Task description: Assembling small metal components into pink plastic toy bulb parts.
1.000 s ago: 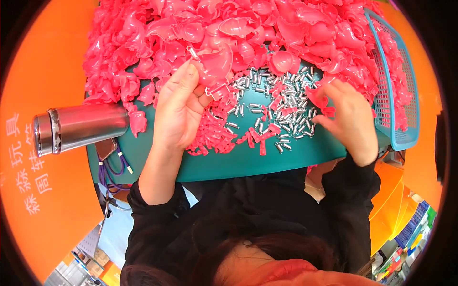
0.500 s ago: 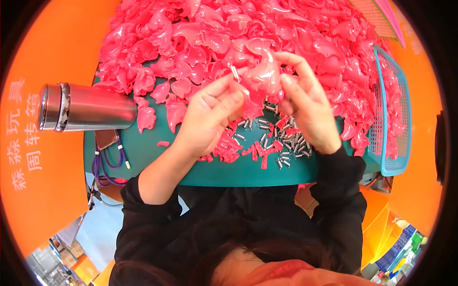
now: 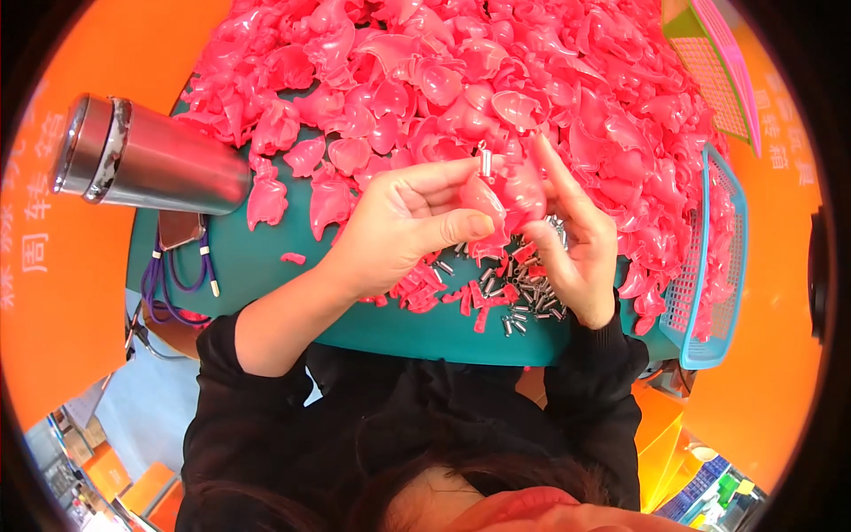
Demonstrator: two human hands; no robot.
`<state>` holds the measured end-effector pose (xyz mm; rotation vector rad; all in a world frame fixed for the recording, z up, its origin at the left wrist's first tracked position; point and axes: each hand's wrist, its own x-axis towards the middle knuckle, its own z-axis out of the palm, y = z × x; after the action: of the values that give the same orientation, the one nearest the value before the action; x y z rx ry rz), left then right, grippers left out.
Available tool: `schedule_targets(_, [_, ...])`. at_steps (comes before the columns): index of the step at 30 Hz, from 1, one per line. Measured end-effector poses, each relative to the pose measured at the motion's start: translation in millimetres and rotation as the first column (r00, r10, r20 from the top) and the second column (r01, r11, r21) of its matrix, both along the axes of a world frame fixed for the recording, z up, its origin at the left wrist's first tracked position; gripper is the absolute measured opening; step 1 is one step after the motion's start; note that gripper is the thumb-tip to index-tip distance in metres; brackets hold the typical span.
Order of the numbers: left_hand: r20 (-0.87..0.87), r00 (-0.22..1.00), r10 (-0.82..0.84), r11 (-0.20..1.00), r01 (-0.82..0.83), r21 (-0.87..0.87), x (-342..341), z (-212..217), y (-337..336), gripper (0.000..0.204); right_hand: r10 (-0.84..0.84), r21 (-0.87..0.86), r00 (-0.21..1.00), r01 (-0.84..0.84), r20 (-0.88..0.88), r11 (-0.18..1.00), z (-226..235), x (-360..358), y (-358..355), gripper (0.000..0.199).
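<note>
In my left hand (image 3: 390,226), a glossy pink plastic shell (image 3: 481,208) is pinched between thumb and fingers. A small silvery metal cylinder (image 3: 486,165) stands out at the left fingertips, above that shell. My right hand (image 3: 581,235) curves its thumb and index finger round a second rounded pink plastic piece (image 3: 525,191), slightly blurred, which meets the shell. Just below the hands lie loose metal cylinders (image 3: 532,297) and small pink strips (image 3: 417,291). A large heap of pink plastic shells (image 3: 434,84) spreads beyond my fingers.
A steel thermos (image 3: 173,160) lies at the left of the green tabletop (image 3: 417,341), near a purple cord (image 3: 188,279). On the right, a blue plastic basket (image 3: 700,350) holds more pink parts. A green and pink basket (image 3: 722,66) stands at far right.
The pink pieces have been turned between my hands and now sit slightly lower. My right index finger has straightened upward. The whole view has shifted a little.
</note>
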<state>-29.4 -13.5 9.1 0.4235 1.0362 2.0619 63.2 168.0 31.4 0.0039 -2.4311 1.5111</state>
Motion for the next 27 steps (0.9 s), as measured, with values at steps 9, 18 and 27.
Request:
schedule_targets(9, [-0.090,0.984,0.154,0.987,-0.149,0.062,5,-4,5,0.052,-0.109,-0.226,0.992,0.093,-0.057,0.970,-13,3,-3,0.035])
schedule_targets(18, [-0.115,0.978,0.172,0.983,-0.163,0.086,6,-6,2,0.050,-0.084,-0.290,0.991,0.050,-0.107,0.956,-18,0,-2,0.036])
schedule_targets(27, [-0.080,0.974,0.211,0.974,-0.202,0.102,7,-2,5,0.049,-0.043,-0.314,0.994,0.008,-0.105,0.949,-14,2,-4,0.036])
